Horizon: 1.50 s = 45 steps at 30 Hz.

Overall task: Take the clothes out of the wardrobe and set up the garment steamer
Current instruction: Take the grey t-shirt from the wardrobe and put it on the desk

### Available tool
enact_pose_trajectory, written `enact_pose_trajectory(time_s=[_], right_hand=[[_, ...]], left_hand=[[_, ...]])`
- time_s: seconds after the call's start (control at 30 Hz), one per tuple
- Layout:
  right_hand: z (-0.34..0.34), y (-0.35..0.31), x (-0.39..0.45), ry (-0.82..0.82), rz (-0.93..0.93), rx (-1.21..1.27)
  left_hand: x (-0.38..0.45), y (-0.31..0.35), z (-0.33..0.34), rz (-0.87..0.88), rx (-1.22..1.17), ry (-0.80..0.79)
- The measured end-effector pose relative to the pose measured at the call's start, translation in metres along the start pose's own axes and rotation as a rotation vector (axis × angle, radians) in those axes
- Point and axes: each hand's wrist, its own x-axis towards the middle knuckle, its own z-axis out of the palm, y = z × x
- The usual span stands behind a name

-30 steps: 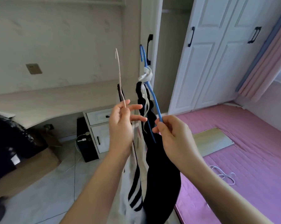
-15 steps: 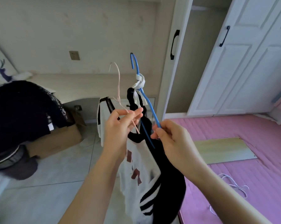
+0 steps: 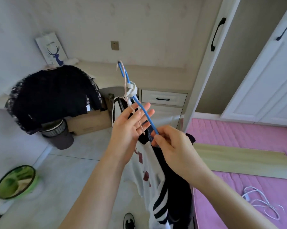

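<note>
My right hand (image 3: 171, 144) pinches the lower wire of a blue hanger (image 3: 144, 111), whose hook points up and has a white cloth knot on its neck. A thin pink hanger (image 3: 136, 119) runs alongside it and lies across the straightened, spread fingers of my left hand (image 3: 131, 128). A white shirt with red print and black stripes (image 3: 146, 172) and a black garment (image 3: 177, 187) hang below both hands. The open wardrobe (image 3: 238, 60) is at the upper right. A dark garment (image 3: 53, 96) hangs over a grey round base (image 3: 58, 138) at the left.
A cardboard box (image 3: 90, 124) and a drawer unit (image 3: 163, 98) stand under the desk. On the floor at lower left lies a green basket (image 3: 15, 182). At the right, the pink bed (image 3: 238, 129) holds a wooden board (image 3: 238, 161) and a white cable (image 3: 261, 204).
My view has swung left and down. My left hand has gone from pinching the pink hanger to spread fingers, and the pink hook now sits next to the blue hook.
</note>
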Motion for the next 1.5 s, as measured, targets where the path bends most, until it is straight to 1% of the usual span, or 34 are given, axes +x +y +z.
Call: enact_pose_trajectory(time_s=[0.1,0.2,0.43,0.53,0.6,0.73,0.83,0.9,1.0,1.13,1.27,1.5], right_hand=[[0.014,-0.006,0.004,-0.081,-0.027,-0.001],[0.028,-0.013,0.011,-0.144,-0.071,-0.011],[0.070,-0.032,0.050,-0.310,-0.178,-0.031],[0.090,-0.039,0.073,-0.380,-0.189,-0.031],[0.103,-0.043,0.088,-0.399,-0.189,-0.041],[0.131,-0.050,0.115,-0.356,-0.215,-0.139],[0.154,-0.056,0.135,-0.273,-0.255,-0.261],[0.171,-0.061,0.147,-0.228,-0.265,-0.308],[0.198,-0.070,0.159,-0.196,-0.254,-0.241],[0.228,-0.085,0.174,-0.205,-0.199,-0.172],[0.251,-0.096,0.193,-0.156,-0.141,-0.126],[0.281,-0.107,0.224,-0.145,-0.142,-0.013]], left_hand=[[-0.005,0.011,-0.014,0.006,-0.087,0.038],[-0.007,0.023,-0.029,0.052,-0.136,0.070],[-0.002,0.053,-0.079,0.160,-0.098,0.168],[0.003,0.067,-0.104,0.177,-0.092,0.216],[0.008,0.076,-0.118,0.179,-0.082,0.243],[0.024,0.091,-0.141,0.196,-0.057,0.285],[0.037,0.099,-0.156,0.197,-0.022,0.316],[0.044,0.104,-0.168,0.200,0.048,0.319],[0.053,0.110,-0.188,0.209,0.218,0.290],[0.063,0.121,-0.216,0.221,0.383,0.223],[0.073,0.129,-0.238,0.249,0.372,0.210],[0.101,0.141,-0.262,0.284,0.335,0.228]])
